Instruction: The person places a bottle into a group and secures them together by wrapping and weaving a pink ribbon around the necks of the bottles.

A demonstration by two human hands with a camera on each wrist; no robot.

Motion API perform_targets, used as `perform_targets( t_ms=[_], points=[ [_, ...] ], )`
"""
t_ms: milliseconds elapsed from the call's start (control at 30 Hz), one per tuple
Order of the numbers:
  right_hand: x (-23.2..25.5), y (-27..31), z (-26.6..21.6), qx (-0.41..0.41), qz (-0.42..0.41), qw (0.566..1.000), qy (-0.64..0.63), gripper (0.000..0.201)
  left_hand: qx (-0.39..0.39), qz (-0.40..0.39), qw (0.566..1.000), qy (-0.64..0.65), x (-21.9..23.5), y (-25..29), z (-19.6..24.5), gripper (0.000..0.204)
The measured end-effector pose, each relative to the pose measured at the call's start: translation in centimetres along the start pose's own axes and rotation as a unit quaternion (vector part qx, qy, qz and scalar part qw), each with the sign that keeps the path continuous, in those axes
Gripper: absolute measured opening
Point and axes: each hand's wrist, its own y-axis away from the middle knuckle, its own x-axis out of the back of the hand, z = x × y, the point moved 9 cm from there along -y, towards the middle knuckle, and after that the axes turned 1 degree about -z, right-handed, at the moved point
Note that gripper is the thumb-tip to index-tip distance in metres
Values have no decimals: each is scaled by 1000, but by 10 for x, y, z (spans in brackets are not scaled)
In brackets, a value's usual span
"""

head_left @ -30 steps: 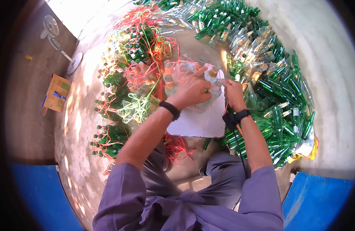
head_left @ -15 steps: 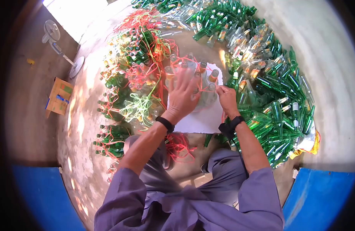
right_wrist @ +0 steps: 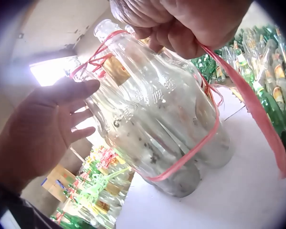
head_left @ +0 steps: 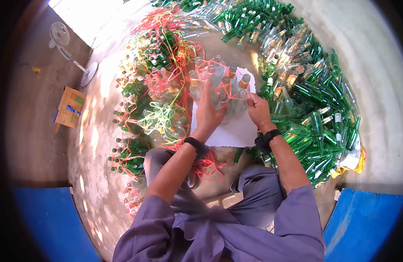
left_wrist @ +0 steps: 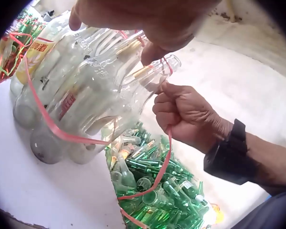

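Several clear bottles (head_left: 226,83) stand bunched on a white board (head_left: 230,133), with red strap laced about their necks and, in the right wrist view, a red band (right_wrist: 193,151) round their lower bodies. My left hand (head_left: 209,112) is at the near left side of the bunch; its fingers (right_wrist: 81,117) look spread beside a bottle in the right wrist view. Curled fingers of my right hand (head_left: 259,110) pinch the red strap beside the rightmost neck. From that fist a loose strap (left_wrist: 165,167) hangs down in the left wrist view.
Green and clear bottles (head_left: 317,126) lie heaped on the right and far side. Tied bundles (head_left: 160,118) stand at the left amid red and green straps. A standing fan (head_left: 60,34) and a cardboard box (head_left: 70,107) are farther left.
My left hand has gone from over the bottle necks, near the right hand, to the near left side of the bunch. The right hand keeps its pinch beside the rightmost neck.
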Motion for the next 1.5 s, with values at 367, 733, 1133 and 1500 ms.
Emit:
perform_targets(
  t_ms=[367, 733, 1133, 1500],
  points=[
    [-15, 6, -33, 96, -115, 967, 207, 39, 44, -8, 999, 29, -2, 2, -8, 113],
    [-30, 9, -18, -18, -130, 953, 273, 50, 123, -32, 991, 51, -1, 2, -11, 114],
    [-38, 59, -4, -58, -213, 940, 260, 26, -38, 43, 996, -65, 6, 54, 21, 45],
    [-72, 71, -5, 21, -336, 924, 179, 18, 243, -111, 875, 404, -92, 47, -22, 21]
  ],
)
